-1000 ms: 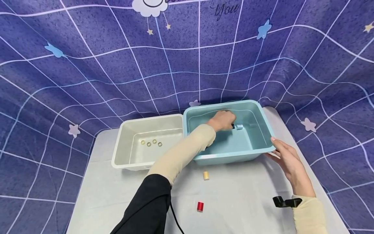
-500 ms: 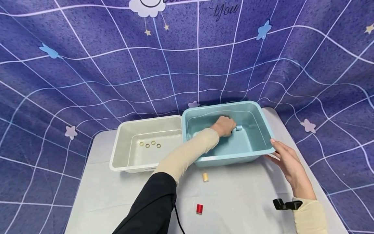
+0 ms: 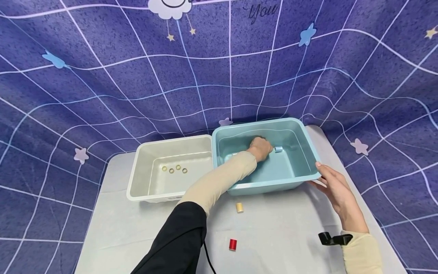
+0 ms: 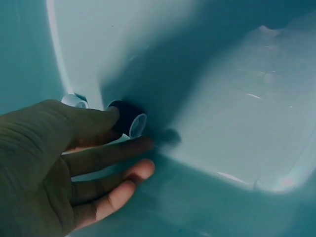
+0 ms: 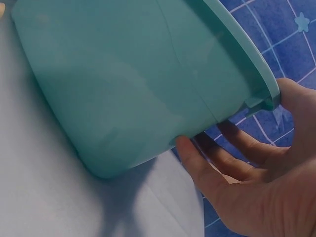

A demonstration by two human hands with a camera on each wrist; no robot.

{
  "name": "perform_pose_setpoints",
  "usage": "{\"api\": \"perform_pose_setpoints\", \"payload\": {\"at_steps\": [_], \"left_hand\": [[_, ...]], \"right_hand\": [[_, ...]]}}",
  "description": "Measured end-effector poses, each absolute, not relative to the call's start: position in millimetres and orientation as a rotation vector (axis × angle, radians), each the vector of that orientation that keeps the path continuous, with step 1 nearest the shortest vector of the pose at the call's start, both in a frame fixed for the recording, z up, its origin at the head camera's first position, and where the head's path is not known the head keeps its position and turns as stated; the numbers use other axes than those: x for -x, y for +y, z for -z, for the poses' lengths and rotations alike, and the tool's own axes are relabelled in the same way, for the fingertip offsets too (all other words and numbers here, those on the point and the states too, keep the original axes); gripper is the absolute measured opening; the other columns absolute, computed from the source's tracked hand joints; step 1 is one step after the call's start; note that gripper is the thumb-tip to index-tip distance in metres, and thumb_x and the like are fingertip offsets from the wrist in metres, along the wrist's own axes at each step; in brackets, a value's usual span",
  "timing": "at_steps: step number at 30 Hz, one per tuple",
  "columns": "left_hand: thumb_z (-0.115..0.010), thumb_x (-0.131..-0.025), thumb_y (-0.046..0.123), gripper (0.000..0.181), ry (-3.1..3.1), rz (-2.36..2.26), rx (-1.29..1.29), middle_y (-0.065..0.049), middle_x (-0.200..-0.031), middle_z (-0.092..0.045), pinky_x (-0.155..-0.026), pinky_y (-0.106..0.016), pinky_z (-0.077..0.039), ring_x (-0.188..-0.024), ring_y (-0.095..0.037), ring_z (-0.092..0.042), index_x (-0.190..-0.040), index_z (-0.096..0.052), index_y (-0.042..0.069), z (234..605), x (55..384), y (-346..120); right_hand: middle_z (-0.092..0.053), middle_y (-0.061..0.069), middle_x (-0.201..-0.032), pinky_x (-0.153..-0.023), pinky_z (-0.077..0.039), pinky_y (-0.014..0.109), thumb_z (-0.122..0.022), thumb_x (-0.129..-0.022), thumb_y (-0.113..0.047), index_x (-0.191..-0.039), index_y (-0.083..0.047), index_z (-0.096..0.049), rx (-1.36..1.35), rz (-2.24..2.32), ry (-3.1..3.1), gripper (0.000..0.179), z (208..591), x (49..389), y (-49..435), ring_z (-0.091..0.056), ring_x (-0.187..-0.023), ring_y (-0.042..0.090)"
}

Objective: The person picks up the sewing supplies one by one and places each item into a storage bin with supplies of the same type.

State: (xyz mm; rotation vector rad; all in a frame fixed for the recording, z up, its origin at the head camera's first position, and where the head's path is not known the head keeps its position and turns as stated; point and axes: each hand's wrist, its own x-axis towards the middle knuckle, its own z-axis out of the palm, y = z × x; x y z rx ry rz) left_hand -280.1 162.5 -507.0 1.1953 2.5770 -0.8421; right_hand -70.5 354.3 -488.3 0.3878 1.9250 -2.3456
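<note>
Inside the pale blue plastic bin (image 3: 270,182), my left hand (image 3: 261,148) pinches a dark spool of thread (image 4: 129,117) between thumb and fingers, low over the bin's floor. The spool's white hollow end shows in the left wrist view; the head view hides it behind the hand. Just beyond the fingers lies a light blue spool (image 3: 278,149) against the far part of the floor. My right hand (image 3: 337,188) grips the bin's right front corner, thumb on the rim and fingers against the outer wall (image 5: 123,89).
A cream bin (image 3: 137,182) adjoins on the left, with several small yellowish rings (image 3: 172,171) on its floor. On the white table (image 3: 273,236) in front are a yellow spool (image 3: 239,207) and a red spool (image 3: 232,244). A patterned purple curtain (image 3: 212,68) stands behind.
My left hand has shifted slightly toward the near side within the blue bin, and the dark spool has gone out of sight in the head view. My right hand keeps its hold.
</note>
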Motion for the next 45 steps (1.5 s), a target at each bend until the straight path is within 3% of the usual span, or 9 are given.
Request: {"api": "perform_pose_setpoints", "payload": {"at_steps": [4,6,13,21,26,29,35,40,45], "left_hand": [[-0.046,-0.110,0.019,0.029,2.595,0.906,-1.151,0.009,-0.122,-0.073,-0.051,-0.027,-0.050,-0.092,-0.009,-0.068,-0.121,-0.067,0.034,506,280,163],[-0.045,-0.110,0.019,0.028,2.616,0.912,-1.134,0.009,-0.120,-0.074,-0.049,-0.027,-0.048,-0.091,-0.009,-0.068,-0.120,-0.067,0.035,505,279,162],[-0.047,-0.110,0.020,0.027,2.637,0.803,-1.101,0.007,-0.122,-0.074,-0.069,-0.028,-0.060,-0.099,-0.009,-0.069,-0.120,-0.068,0.032,498,281,157],[-0.051,-0.109,0.020,0.022,2.657,0.530,-1.067,0.003,-0.121,-0.073,-0.091,-0.034,-0.060,-0.109,-0.016,-0.070,-0.121,-0.068,0.025,476,282,142],[-0.055,-0.106,0.017,0.015,2.651,0.398,-1.059,0.002,-0.119,-0.072,-0.095,-0.037,-0.059,-0.107,-0.017,-0.069,-0.113,-0.067,0.022,459,282,136],[-0.058,-0.104,0.016,0.010,2.668,0.321,-1.083,0.002,-0.111,-0.073,-0.092,-0.040,-0.060,-0.101,-0.016,-0.068,-0.099,-0.065,0.021,449,281,132],[-0.060,-0.100,0.012,0.029,2.732,0.178,-1.136,0.004,-0.089,-0.068,-0.081,-0.043,-0.062,-0.081,-0.016,-0.063,-0.074,-0.053,0.021,427,276,126],[-0.058,-0.100,0.010,0.029,2.746,0.094,-1.180,0.006,-0.081,-0.058,-0.073,-0.040,-0.059,-0.073,-0.014,-0.052,-0.073,-0.053,0.022,413,268,122],[-0.062,-0.099,0.013,0.019,2.774,0.019,-1.242,0.009,-0.083,-0.065,-0.069,-0.038,-0.056,-0.075,-0.013,-0.057,-0.082,-0.064,0.023,404,258,117]], "right_hand": [[-0.069,-0.013,-0.118,-0.091,-0.061,0.024,-0.058,-0.108,-0.033,-0.128,-0.014,-0.064,-0.380,2.350,1.922,0.028,489,71,352,-0.071,-0.106,0.004],[-0.068,-0.013,-0.116,-0.091,-0.062,0.024,-0.058,-0.108,-0.033,-0.128,-0.013,-0.064,-0.381,2.352,1.922,0.030,489,71,352,-0.071,-0.106,0.004],[-0.065,-0.009,-0.120,-0.092,-0.062,0.025,-0.058,-0.108,-0.033,-0.126,-0.014,-0.066,-0.369,2.356,1.927,0.028,489,73,350,-0.070,-0.106,0.005],[-0.063,-0.007,-0.124,-0.092,-0.062,0.025,-0.057,-0.108,-0.033,-0.127,-0.015,-0.065,-0.358,2.360,1.918,0.027,490,75,348,-0.070,-0.107,0.004],[-0.063,-0.010,-0.123,-0.093,-0.062,0.025,-0.057,-0.108,-0.033,-0.128,-0.015,-0.063,-0.380,2.345,1.917,0.028,489,74,349,-0.069,-0.109,0.003],[-0.063,-0.012,-0.123,-0.093,-0.062,0.025,-0.057,-0.108,-0.033,-0.130,-0.015,-0.062,-0.394,2.343,1.919,0.028,488,72,349,-0.069,-0.109,0.003],[-0.063,-0.011,-0.123,-0.092,-0.061,0.024,-0.058,-0.108,-0.033,-0.134,-0.012,-0.059,-0.384,2.341,1.935,0.033,487,72,350,-0.069,-0.108,0.002],[-0.059,-0.011,-0.127,-0.093,-0.061,0.023,-0.058,-0.108,-0.035,-0.142,-0.006,-0.052,-0.395,2.320,1.943,0.045,486,70,351,-0.068,-0.109,0.001],[-0.060,-0.011,-0.127,-0.093,-0.061,0.025,-0.058,-0.108,-0.034,-0.142,-0.007,-0.054,-0.394,2.340,1.931,0.044,487,69,352,-0.069,-0.109,0.002]]}}
